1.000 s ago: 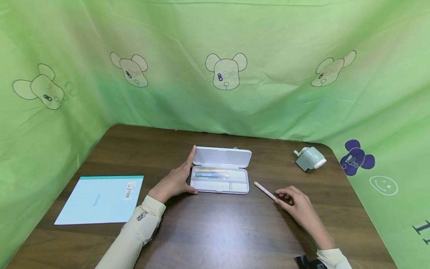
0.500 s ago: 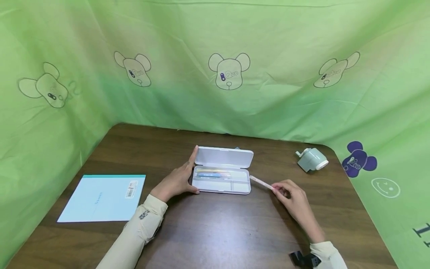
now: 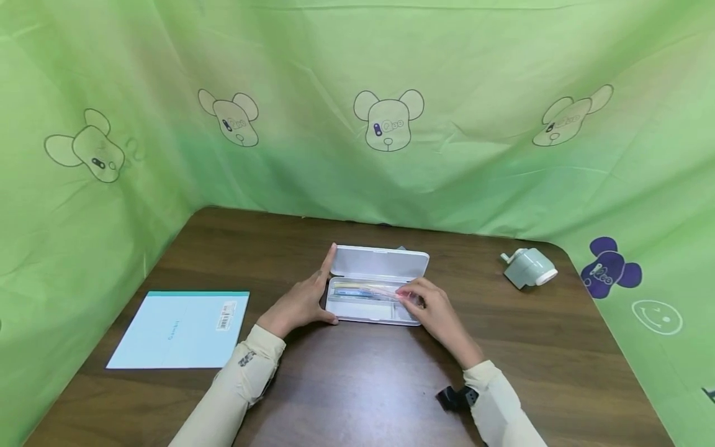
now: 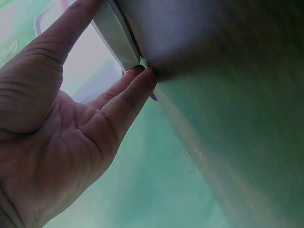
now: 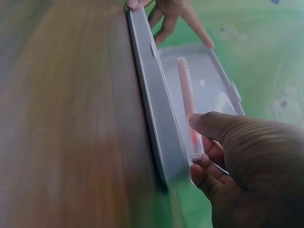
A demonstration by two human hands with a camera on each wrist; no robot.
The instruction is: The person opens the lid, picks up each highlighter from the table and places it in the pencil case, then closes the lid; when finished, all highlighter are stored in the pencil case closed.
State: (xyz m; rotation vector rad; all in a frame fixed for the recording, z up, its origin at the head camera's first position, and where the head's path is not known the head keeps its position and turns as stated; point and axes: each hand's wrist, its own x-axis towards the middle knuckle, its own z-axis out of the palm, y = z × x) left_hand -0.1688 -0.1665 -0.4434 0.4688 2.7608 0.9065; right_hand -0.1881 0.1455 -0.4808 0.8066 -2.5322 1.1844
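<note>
A translucent white pencil case (image 3: 360, 312) lies with its lid (image 3: 380, 263) raised. My right hand (image 3: 432, 310) pinches a slim pink pen (image 3: 382, 290) by one end between thumb and fingers, over the rear compartment. The right wrist view shows the pen's pale pink barrel (image 5: 186, 88) in front of the lid. Several slender items, including a blue pen (image 3: 354, 293), are in that rear compartment. My left hand (image 3: 304, 302) braces the case's left end, its fingers extended towards the lid and its thumb at the front corner.
A light blue notebook (image 3: 184, 335) with a barcode label lies on the wooden table (image 3: 346, 385) at left. A pale green pencil sharpener (image 3: 527, 269) with a crank stands at back right. Green printed cloth (image 3: 313, 174) hangs round the table's back and sides.
My right hand has carried the pink pen left, from the bare table beside the pencil case to over its rear compartment. My left hand keeps its place at the case.
</note>
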